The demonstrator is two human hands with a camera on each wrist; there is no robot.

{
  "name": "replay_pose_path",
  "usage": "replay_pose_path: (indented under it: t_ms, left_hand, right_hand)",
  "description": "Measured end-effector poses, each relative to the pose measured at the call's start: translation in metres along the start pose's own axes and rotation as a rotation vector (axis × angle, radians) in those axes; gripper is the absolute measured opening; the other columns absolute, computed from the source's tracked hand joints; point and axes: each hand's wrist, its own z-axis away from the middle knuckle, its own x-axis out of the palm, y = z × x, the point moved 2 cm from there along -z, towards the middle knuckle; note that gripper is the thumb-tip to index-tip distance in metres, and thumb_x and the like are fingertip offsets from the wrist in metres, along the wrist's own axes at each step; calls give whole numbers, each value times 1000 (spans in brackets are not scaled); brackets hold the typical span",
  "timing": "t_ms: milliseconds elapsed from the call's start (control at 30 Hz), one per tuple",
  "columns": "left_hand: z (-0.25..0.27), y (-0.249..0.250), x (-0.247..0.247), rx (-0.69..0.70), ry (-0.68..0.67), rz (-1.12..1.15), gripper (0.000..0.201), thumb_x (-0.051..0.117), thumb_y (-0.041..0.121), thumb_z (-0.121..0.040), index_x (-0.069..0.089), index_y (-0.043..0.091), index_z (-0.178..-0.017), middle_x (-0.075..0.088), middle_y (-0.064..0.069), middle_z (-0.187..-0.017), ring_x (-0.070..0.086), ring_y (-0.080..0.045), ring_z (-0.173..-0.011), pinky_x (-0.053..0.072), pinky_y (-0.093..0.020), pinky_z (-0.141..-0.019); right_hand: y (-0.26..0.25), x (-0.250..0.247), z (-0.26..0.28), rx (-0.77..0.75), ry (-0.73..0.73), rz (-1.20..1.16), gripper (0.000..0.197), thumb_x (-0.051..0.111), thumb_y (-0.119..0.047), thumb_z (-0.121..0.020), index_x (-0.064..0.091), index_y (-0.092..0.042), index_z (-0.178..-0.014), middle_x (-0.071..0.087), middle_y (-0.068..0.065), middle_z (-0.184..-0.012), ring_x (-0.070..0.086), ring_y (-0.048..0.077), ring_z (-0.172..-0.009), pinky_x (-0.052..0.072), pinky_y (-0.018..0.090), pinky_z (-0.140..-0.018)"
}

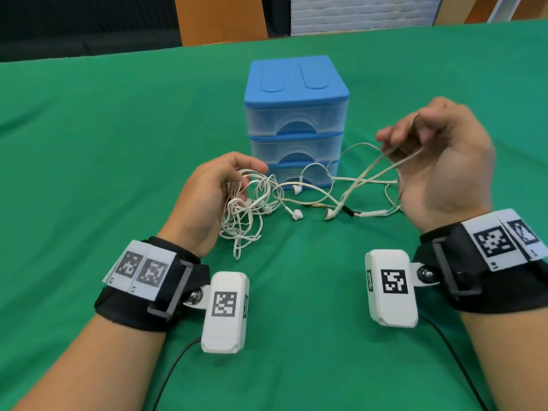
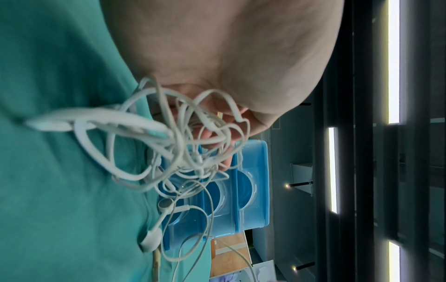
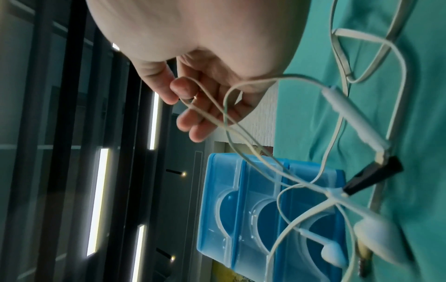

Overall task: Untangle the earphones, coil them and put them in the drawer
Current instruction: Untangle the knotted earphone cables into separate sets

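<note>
White earphones (image 1: 296,200) lie in a tangle on the green cloth in front of a blue three-drawer box (image 1: 296,120). My left hand (image 1: 225,179) grips the dense knot of cord (image 1: 246,212) (image 2: 183,145) a little above the cloth. My right hand (image 1: 415,134) is raised to the right of the box and pinches a loop of cord (image 1: 382,164) (image 3: 205,114) that runs down to the pile. Earbuds (image 1: 297,214) (image 3: 333,253) and an inline remote (image 3: 350,116) rest on the cloth. All three drawers are closed.
The green cloth (image 1: 118,143) covers the whole table. Camera units hang below both wrists (image 1: 225,312), with black cables trailing toward me. Beyond the table's far edge stand wooden panels (image 1: 219,16) and a white wall.
</note>
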Motion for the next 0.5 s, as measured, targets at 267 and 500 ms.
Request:
replay_pose_path:
  t_ms: [267,500]
  left_hand:
    - [-5,-7,-5,122,68,-231,15,79,17,-83,66,13,-89,58,2,-75,47,-9,-64,40,-20,-62]
    - [-4,-10,-6,110,29,-336,24,83,10,-80,72,19,-98,52,6,-72,45,-5,-59,40,-19,-59]
  right_hand:
    - [8,4,2,5,-72,361,26,55,-14,-92,41,-19,-71,31,0,-56,24,14,-48,19,21,-39]
    - [23,2,7,198,-330,784,13,66,-15,-95,75,-15,-103,66,7,-69,44,19,-49,39,22,-47]
